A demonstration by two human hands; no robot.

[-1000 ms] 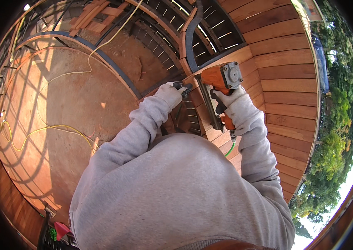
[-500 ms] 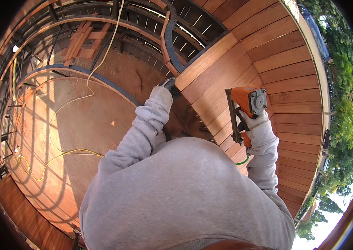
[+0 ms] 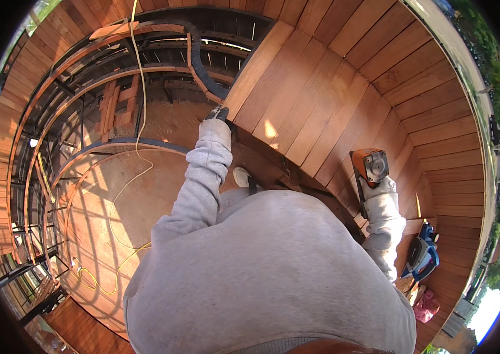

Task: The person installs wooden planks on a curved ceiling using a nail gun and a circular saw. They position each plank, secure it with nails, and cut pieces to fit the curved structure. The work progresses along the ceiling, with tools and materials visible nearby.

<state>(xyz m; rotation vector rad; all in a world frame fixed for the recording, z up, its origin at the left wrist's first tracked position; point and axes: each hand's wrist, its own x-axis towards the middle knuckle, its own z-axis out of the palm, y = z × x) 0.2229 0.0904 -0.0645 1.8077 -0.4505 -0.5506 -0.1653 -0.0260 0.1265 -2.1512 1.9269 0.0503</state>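
My left hand (image 3: pixel 217 115), in a pale glove with dark fingers, is at the left edge of the plank decking (image 3: pixel 282 106); whether it grips the edge is unclear. My right hand (image 3: pixel 378 189), also gloved, is closed on an orange and black nail gun (image 3: pixel 368 166), held over the planks at the right. My shoe (image 3: pixel 241 177) shows below, beside the decking's edge.
A curved dark frame (image 3: pixel 202 71) borders the decking's upper left. Loose boards (image 3: pixel 111 109) lie in the framework at left. A yellow hose (image 3: pixel 108 289) crosses the dirt floor (image 3: pixel 126 206). A blue power tool (image 3: pixel 421 251) and pink cloth (image 3: pixel 425 307) are at the right.
The view has turned, showing more decking. My right hand has moved the nail gun right and down, away from my left hand, which has risen to the planks' edge.
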